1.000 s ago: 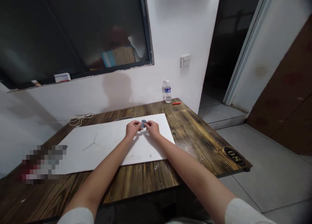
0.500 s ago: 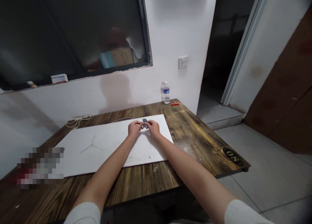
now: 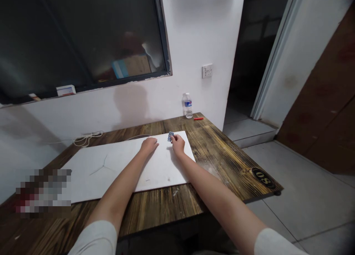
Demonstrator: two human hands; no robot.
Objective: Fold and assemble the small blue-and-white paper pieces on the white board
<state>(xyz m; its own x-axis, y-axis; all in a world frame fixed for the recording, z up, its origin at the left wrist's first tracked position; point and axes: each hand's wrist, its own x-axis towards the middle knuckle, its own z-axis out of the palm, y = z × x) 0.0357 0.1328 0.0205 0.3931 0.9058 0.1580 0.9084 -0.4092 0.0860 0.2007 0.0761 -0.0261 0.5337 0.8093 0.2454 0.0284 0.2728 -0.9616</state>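
Note:
A small blue-grey patterned piece [image 3: 170, 136] is pinched in the fingers of my right hand [image 3: 178, 144], above the right part of a white board [image 3: 124, 159]. My left hand [image 3: 149, 145] is apart from it, to the left over the same board. Its fingers are curled together, and whether anything small is between them is hidden. Thin dark lines [image 3: 103, 167] meet at one point on the board's left half.
The board lies on a dark wooden table [image 3: 222, 170]. At the back right stand a clear bottle [image 3: 188, 106] and a red pen-like object [image 3: 198, 118]. A white cable [image 3: 87, 137] lies coiled at the back left. A blurred patch covers the left end.
My left hand has let go of the piece and moved left. My right hand has shifted slightly right with the piece, which now shows more of its surface.

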